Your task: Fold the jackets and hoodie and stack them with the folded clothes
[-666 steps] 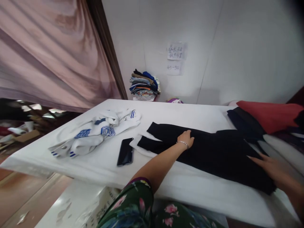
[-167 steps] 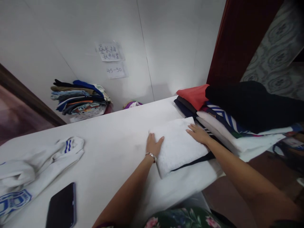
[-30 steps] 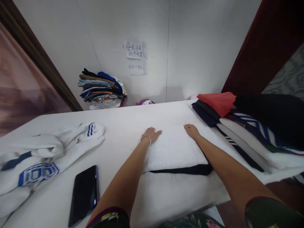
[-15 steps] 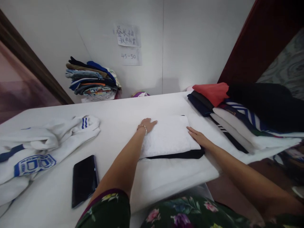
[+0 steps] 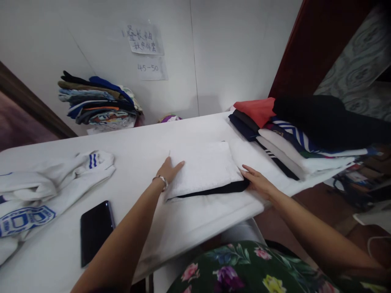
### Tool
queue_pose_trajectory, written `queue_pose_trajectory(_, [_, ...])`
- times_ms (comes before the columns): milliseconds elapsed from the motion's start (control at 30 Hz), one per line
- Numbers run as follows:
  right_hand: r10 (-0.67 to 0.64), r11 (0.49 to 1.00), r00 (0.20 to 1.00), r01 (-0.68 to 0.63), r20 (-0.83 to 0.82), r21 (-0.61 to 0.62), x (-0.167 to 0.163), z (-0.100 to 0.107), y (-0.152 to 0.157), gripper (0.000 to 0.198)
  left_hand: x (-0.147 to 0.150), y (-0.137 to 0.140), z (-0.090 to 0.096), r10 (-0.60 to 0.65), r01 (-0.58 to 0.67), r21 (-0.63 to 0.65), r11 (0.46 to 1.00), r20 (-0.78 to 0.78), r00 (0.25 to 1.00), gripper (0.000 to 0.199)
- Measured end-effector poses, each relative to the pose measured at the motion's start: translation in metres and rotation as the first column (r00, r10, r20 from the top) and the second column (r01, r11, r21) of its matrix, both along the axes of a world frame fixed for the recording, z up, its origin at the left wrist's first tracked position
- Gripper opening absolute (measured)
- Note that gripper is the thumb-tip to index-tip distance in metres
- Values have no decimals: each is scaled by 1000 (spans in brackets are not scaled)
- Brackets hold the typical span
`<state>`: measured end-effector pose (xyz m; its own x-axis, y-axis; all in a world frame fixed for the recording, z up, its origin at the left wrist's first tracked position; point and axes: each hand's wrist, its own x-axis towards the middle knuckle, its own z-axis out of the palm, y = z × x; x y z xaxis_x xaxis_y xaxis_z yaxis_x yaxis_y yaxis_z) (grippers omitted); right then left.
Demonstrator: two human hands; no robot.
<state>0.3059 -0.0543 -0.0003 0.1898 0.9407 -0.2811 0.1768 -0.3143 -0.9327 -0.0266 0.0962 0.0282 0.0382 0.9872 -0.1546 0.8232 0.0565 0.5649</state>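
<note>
A folded white garment (image 5: 201, 167) lies flat on the white table (image 5: 134, 142), with a black part (image 5: 216, 190) showing along its near edge. My left hand (image 5: 169, 171), wearing a silver bracelet, is at the garment's left edge, its thumb spread away from the fingers and reaching over the cloth. At the right edge, near the front corner, my right hand (image 5: 258, 182) touches the cloth with fingers stretched out. Its underside is hidden. Neither hand is closed around the fabric.
A white sweatshirt with blue lettering (image 5: 30, 219) lies loosely at left, near a black phone (image 5: 96, 232). Folded clothes (image 5: 100, 101) are stacked at the back left. Another pile, with a red garment (image 5: 256, 110) on it, stands at right. Handwritten paper signs (image 5: 145, 38) hang on the wall.
My left hand has drawn back from the garment's top toward its left edge. The right hand stays by the right edge. The view has shifted to the right.
</note>
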Motion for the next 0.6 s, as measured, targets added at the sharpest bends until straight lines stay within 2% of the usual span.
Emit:
queue_pose_trajectory(133, [2,999,999,-1,-35,33,-9,-1,14,75,-7,-28,-6,46,-45,-9,999,53,998,101])
queue_pose_trajectory(233, [15,986,998,-4,-64,164,-10,0,25,70,-4,-40,-9,82,-85,22,996,122,989,100])
queue_pose_trajectory(300, [-48,968,998,57,-41,246,-2,1,30,68,-2,-48,-10,98,-99,-2,995,201,975,94])
queue_pose_trajectory(367, [-106,956,994,90,42,280,11,-1,32,65,1,-55,-12,101,-93,-41,995,282,954,91])
queue_pose_trajectory(500, [-28,970,960,-41,278,241,31,-13,23,53,5,-65,-18,68,-56,-43,997,375,925,97])
queue_pose_trajectory(600, [-58,948,854,-114,516,296,26,-13,15,46,5,-65,-20,69,-57,-42,997,383,921,97])
